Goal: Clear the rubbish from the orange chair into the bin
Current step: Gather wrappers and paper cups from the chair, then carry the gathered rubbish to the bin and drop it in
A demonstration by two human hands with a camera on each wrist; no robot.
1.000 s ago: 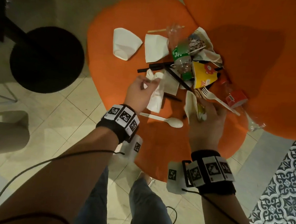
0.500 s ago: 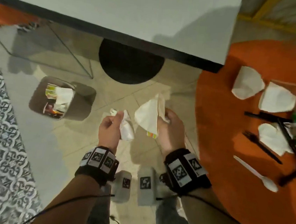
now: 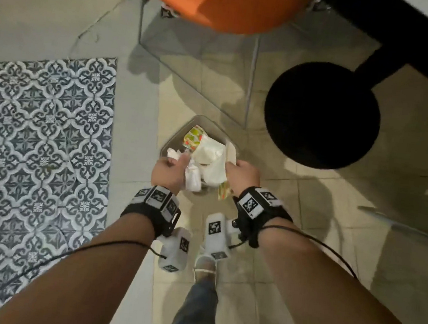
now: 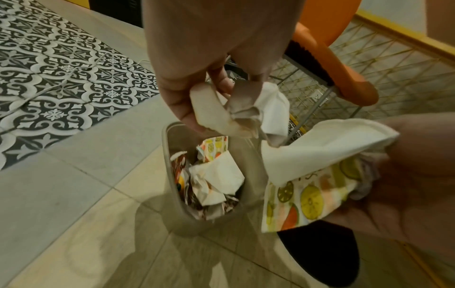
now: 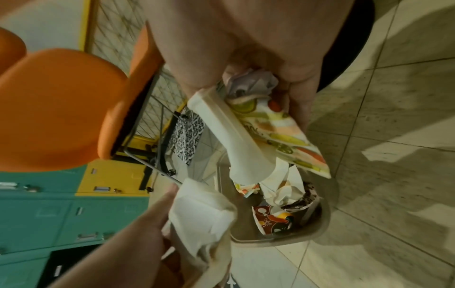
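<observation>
Both hands hovering over the bin at frame centre on beige floor tiles. Left hand fingers curling round a crumpled napkin; right hand fingers gripping a fruit-print wrapper. Patterned tiles left, orange chair top, black table base right.

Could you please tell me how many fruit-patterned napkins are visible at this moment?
2. One fruit-patterned napkin is held in the right hand together with a white napkin; the other lies in the bin at its far end. More may be buried under the rubbish.
</observation>
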